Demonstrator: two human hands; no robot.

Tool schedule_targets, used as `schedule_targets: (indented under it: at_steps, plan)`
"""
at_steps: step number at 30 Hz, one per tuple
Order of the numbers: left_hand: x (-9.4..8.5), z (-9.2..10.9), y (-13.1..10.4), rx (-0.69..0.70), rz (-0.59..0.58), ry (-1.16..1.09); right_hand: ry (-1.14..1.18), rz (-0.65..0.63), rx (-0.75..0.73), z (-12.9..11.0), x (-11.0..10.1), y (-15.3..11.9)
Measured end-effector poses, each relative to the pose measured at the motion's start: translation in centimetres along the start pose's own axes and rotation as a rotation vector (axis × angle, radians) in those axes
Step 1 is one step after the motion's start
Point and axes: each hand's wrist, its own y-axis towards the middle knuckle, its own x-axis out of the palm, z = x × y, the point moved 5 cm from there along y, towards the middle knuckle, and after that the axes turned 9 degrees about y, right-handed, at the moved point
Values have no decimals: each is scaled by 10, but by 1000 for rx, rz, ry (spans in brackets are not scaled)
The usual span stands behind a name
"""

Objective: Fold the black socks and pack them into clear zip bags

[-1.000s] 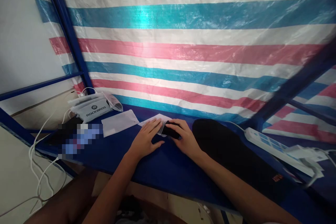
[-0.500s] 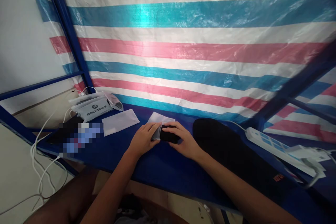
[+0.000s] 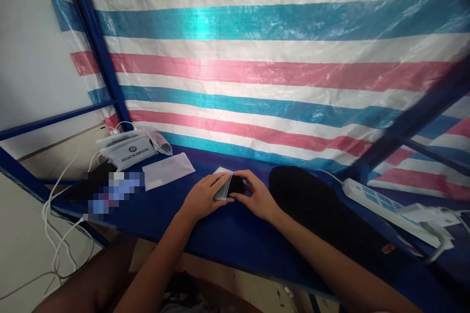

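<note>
Over the blue tabletop [image 3: 161, 217], both hands meet around a small frosted plastic bag [image 3: 222, 192] with a dark bundle inside. My left hand [image 3: 201, 196] is closed around the bag from the left. My right hand [image 3: 257, 196] curves round the right end, thumb below and fingers above, gripping the black bundle [image 3: 237, 185] where it sticks out of the bag's mouth. The bundle looks soft, but its exact kind is unclear. Just behind the hands, a bit of a white sheet [image 3: 222, 169] shows.
A long black fabric piece [image 3: 316, 205] with orange lettering lies right of my hands, before a white power strip [image 3: 385, 208]. At left are a flat pale pouch [image 3: 169, 171], a ROCKBROS bag [image 3: 134, 152], a blurred-out device [image 3: 115, 193] and white cables [image 3: 55, 234]. Striped sheeting [image 3: 257, 73] hangs behind.
The bag now covers more of the black bundle, its edge having shifted right. My right fingers have moved off the bundle's top toward its right end and the bag's edge.
</note>
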Motion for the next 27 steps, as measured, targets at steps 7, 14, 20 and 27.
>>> schedule_targets:
  at_steps: [7, 14, 20, 27]
  plan:
    - [-1, 4, 1, 103, 35, 53, -129, -43, -145, 2, -5, 0]
    - [-1, 4, -1, 94, 121, 22, -547, 12, -410, -17, -10, 6]
    - [-7, 9, 1, 138, 204, 37, -565, 36, -269, -10, -6, 7]
    - [-24, -5, 3, -145, 366, 292, -448, 103, -135, -7, -4, 5]
